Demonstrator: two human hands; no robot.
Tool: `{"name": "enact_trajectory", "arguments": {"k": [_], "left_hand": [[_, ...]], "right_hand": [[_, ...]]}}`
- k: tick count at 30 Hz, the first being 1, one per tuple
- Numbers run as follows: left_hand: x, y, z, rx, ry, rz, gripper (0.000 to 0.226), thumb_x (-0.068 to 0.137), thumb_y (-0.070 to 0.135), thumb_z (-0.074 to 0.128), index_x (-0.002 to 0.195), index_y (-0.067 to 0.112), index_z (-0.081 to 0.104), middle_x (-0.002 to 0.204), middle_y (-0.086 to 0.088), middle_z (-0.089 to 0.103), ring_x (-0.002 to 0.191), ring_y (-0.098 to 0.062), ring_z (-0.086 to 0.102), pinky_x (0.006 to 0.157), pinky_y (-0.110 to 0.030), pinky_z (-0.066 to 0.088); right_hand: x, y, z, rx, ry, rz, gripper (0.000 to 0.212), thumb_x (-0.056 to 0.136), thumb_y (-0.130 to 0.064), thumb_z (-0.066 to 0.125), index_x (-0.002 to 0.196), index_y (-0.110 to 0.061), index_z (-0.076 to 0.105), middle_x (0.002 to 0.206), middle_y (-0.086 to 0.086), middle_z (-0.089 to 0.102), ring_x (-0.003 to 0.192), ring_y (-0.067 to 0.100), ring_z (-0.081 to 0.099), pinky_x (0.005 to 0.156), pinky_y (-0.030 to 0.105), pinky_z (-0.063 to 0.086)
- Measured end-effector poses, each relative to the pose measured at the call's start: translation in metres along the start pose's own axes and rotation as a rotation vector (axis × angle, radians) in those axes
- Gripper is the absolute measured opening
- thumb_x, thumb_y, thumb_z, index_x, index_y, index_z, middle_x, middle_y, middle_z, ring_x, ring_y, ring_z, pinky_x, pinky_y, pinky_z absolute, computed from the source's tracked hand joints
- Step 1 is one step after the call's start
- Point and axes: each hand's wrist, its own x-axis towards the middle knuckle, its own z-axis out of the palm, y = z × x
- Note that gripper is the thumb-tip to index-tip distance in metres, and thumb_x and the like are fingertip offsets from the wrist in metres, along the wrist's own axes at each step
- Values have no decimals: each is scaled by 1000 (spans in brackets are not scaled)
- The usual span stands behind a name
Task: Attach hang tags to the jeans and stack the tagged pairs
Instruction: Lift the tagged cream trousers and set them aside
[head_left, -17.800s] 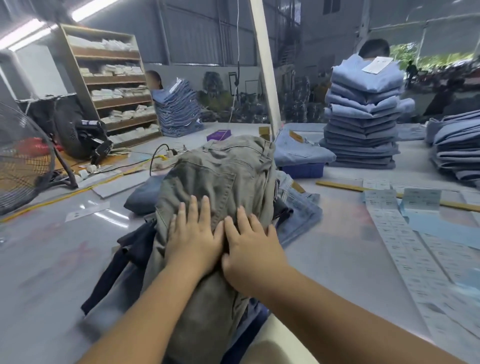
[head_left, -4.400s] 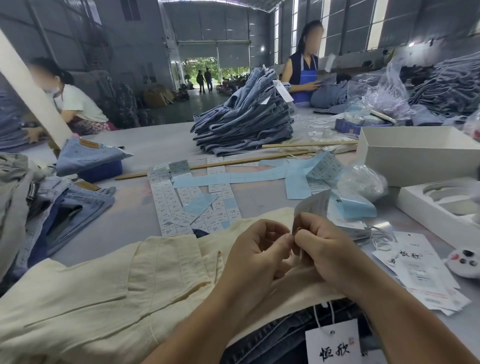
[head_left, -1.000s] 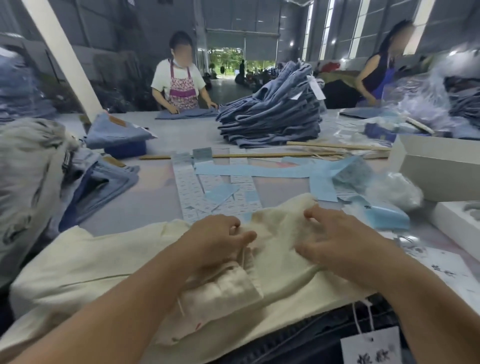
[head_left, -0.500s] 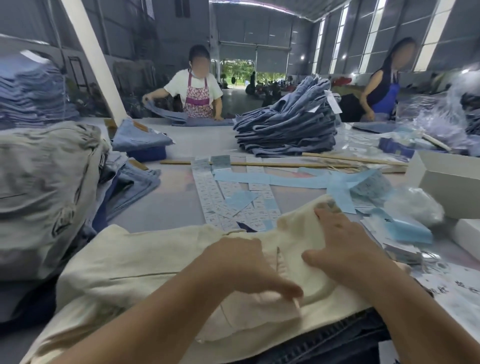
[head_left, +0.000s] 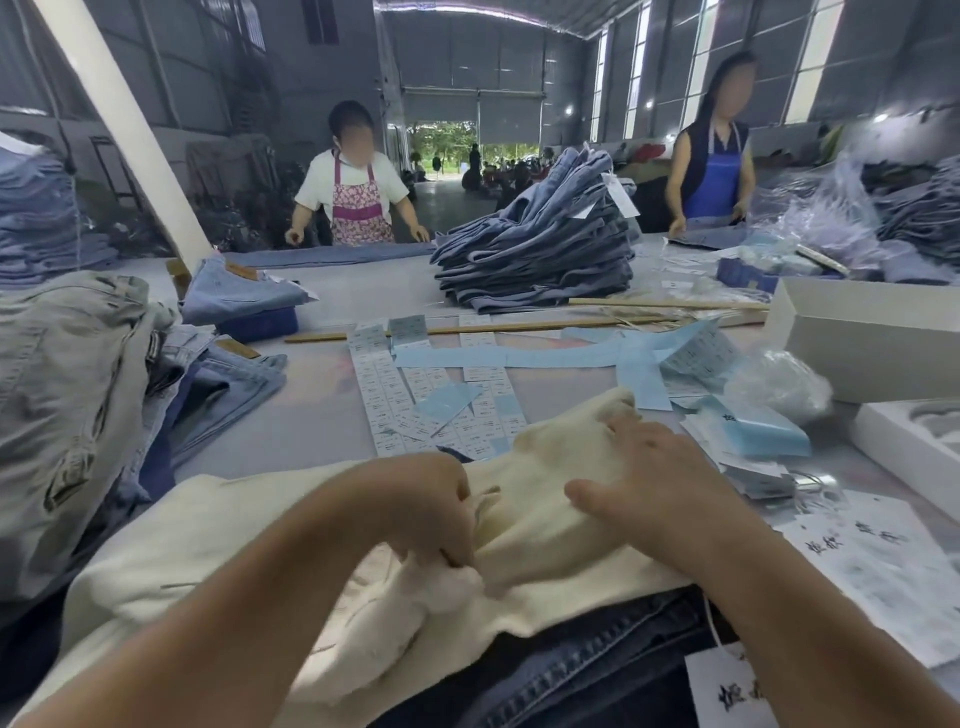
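At the near edge of the bench a pair of dark blue denim jeans (head_left: 597, 670) lies under everything else, and a white card hang tag printed with black characters (head_left: 727, 691) on a thin string rests on it at the near right. Spread on top of it is a pair of cream-coloured cotton jeans (head_left: 218, 540), reaching from the near left corner towards the middle. The left hand (head_left: 415, 504) has its fingers curled down, pinching a bunched fold of the cream cloth. The right hand (head_left: 649, 483) lies flat on the same pair just beside it, fingers straight and slightly spread, thumb held out towards the left hand.

To the right of that hand sit a wad of pale blue paper (head_left: 753, 431) and loose white printed tags (head_left: 883, 566). On the left edge rises a heap of grey-green washed jeans (head_left: 57, 405). Past the hands, long strips of small white printed labels (head_left: 379, 395) run across the middle, crossed by a pale blue paper strip (head_left: 498, 357) and thin wooden sticks (head_left: 467, 329). A white cardboard box (head_left: 862, 332) stands at the right edge. Towards the far edge is a stack of folded blue jeans (head_left: 540, 254) with a tag on top. Behind the bench stand two people in aprons (head_left: 358, 202).
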Motion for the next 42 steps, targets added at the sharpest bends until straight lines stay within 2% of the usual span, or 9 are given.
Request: {"name": "enact_trajectory", "arguments": {"k": [9,13,17,21,24,28,30,37,42], "left_hand": [[2,59,-46,-674,378,290,4,80,8,67,77,6,69,65,-3,59,58,-15,55,49,-21,44],[15,111,6,-346,192,385,24,96,35,54,92,14,66,85,-4,66,69,-15,56,56,-24,45],[30,108,41,-207,363,400,42,99,49,41,124,24,61,127,-3,60,111,-22,54,95,-38,45],[38,105,51,9,452,420,40,100,42,31,125,18,52,128,-6,49,121,-26,40,103,-46,35],[43,105,46,-56,348,465,37,100,35,31,119,14,55,124,-10,54,119,-29,45,102,-47,37],[46,82,12,-797,-11,370,38,106,35,37,107,20,71,109,-8,65,95,-18,62,81,-29,49],[51,69,1,-694,16,405,23,100,31,54,116,23,67,113,0,63,92,-8,63,76,-19,50],[86,39,-11,-420,11,434,101,64,44,91,149,33,36,145,16,45,134,-8,43,117,-31,30],[105,29,-12,-554,-66,508,92,57,34,95,137,34,49,126,16,64,117,-2,59,99,-21,48]], "right_hand": [[1,17,-17,181,-27,130,67,85,-51,61,143,-26,38,128,5,54,113,25,54,92,41,48],[8,42,-32,308,74,208,45,88,-36,64,130,-22,52,119,8,60,102,26,57,83,37,48],[8,60,-35,524,-13,261,39,94,-50,55,108,-16,65,110,8,66,102,30,61,96,51,48],[5,53,-31,560,-33,167,43,83,-61,63,102,-23,65,101,-3,69,93,17,64,84,39,51],[6,50,-34,580,-57,158,54,73,-54,79,113,-27,56,108,-5,64,96,13,62,82,34,51],[8,50,-39,645,-156,81,65,62,-38,92,115,-31,54,105,-7,65,93,12,66,84,33,55],[7,49,-39,588,-115,-4,66,61,-31,92,116,-35,55,105,-12,64,91,6,64,81,28,54],[7,37,-44,587,-29,-337,64,55,-36,74,115,-50,57,101,-19,67,90,5,68,81,29,58],[16,33,-45,608,-31,-403,54,61,-29,72,110,-49,60,97,-18,67,88,3,67,77,22,57]]}}
